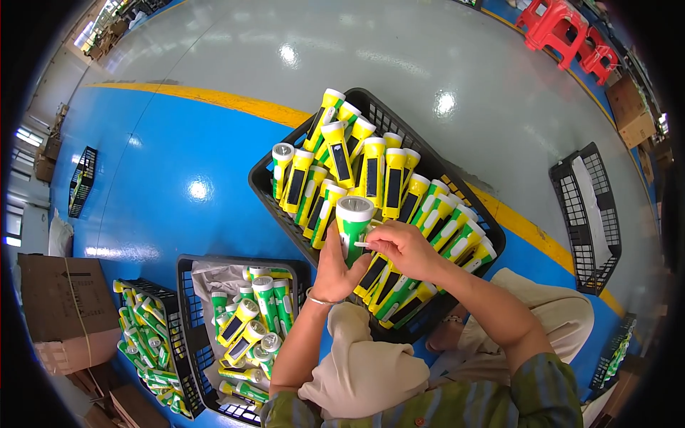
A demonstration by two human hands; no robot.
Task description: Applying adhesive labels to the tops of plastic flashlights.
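The left hand [330,267] grips an upright green plastic flashlight with a round white head [353,222], while the right hand [403,246] pinches a small white strip [362,244] against its body. Both hands work over a black plastic lattice crate [285,153] packed with yellow-and-green flashlights [371,171] lying in rows. To the left, a second black crate [187,285] holds more of them on a grey liner, with another filled crate [153,335] just beside it. A brown cardboard box [64,299] stands at far left on the blue floor [164,164]. An empty-looking black crate [589,214] sits well apart on the right, and red plastic stools [564,28] stand at the top.
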